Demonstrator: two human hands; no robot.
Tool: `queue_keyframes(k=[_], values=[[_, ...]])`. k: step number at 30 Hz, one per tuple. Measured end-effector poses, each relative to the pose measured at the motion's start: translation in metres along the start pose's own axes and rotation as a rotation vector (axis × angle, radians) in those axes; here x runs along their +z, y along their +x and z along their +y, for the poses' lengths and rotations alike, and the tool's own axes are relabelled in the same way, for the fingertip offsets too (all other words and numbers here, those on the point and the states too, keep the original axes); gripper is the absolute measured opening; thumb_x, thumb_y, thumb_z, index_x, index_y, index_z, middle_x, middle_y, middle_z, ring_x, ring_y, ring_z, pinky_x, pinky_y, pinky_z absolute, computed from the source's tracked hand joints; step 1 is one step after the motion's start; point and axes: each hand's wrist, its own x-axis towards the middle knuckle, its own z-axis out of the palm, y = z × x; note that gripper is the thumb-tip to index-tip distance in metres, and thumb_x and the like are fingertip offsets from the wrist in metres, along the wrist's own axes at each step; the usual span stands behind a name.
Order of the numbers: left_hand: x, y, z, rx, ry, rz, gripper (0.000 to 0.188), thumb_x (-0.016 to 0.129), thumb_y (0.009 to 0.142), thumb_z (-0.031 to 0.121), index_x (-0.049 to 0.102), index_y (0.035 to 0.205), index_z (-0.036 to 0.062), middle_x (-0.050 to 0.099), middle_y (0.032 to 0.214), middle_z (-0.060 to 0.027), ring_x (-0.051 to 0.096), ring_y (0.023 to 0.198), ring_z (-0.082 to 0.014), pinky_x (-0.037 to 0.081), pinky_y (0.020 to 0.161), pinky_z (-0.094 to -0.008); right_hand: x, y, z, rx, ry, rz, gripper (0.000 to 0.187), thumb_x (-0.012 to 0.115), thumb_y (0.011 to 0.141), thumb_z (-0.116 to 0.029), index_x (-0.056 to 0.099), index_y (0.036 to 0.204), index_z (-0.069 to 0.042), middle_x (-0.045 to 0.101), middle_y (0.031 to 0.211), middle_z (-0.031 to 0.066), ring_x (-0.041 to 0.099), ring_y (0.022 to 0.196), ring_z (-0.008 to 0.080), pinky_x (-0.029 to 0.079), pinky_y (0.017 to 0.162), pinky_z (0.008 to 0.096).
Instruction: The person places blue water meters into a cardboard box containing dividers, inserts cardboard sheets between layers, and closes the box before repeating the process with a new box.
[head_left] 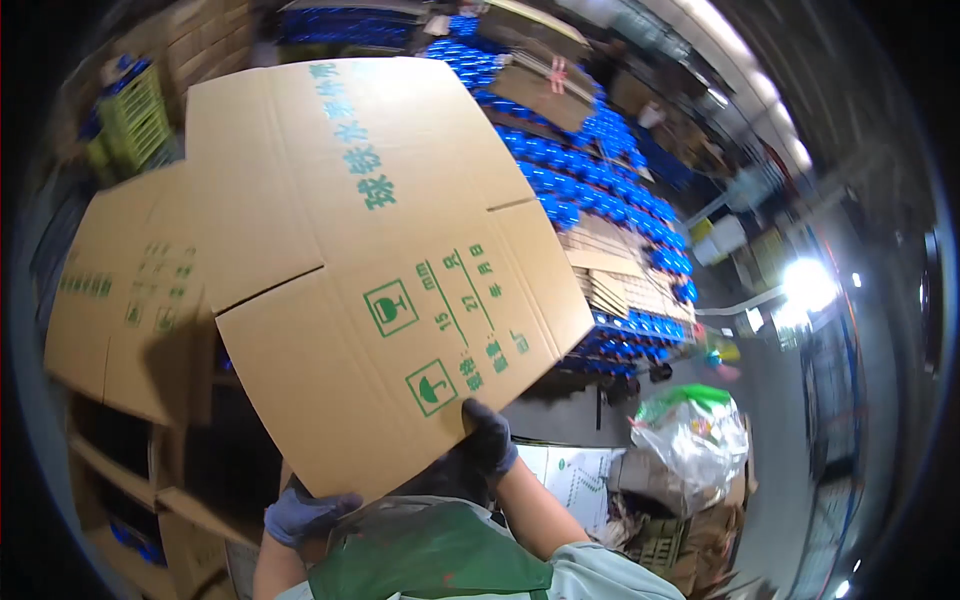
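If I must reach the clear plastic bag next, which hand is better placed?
Probably your right hand: the clear plastic bag is on that side, and your left hand is farther from it. Your right hand grips the cardboard, though.

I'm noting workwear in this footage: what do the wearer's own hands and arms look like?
The left hand wears a bluish-grey glove; the right hand wears a darker, charcoal one. The visible parts of both forearms are bare. A pale sleeve shows on the right arm. I can make out no glove markings.
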Motion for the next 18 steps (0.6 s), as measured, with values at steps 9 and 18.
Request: queue_keyframes(k=[9,18], values=[[-0.200,0.171,-0.078,-0.207,-0.341,-0.318,0.057,0.079,0.086,0.013,0.052,0.135,0.0008,0.060,0.128,-0.0090,0.057,0.118,-0.0175,0.049,0.098,-0.0329,0.083,0.035,0.199,-0.514,-0.244,0.274,0.038,0.071,0.085,-0.006,0.064,0.122,-0.002,0.067,0.118,0.0107,0.061,0.111,0.0256,0.050,0.092,0.0406],[-0.511,0.426,-0.153,-0.002,0.152,-0.960,0.058,0.071,0.094,0.029,0.049,0.140,0.0013,0.061,0.129,-0.0125,0.058,0.119,-0.0185,0.048,0.101,-0.0328,0.270,0.303,0.518,-0.789,-1.478,1.413,0.036,0.075,0.086,-0.009,0.066,0.120,-0.006,0.067,0.120,0.0097,0.063,0.108,0.0223,0.052,0.089,0.0386]])
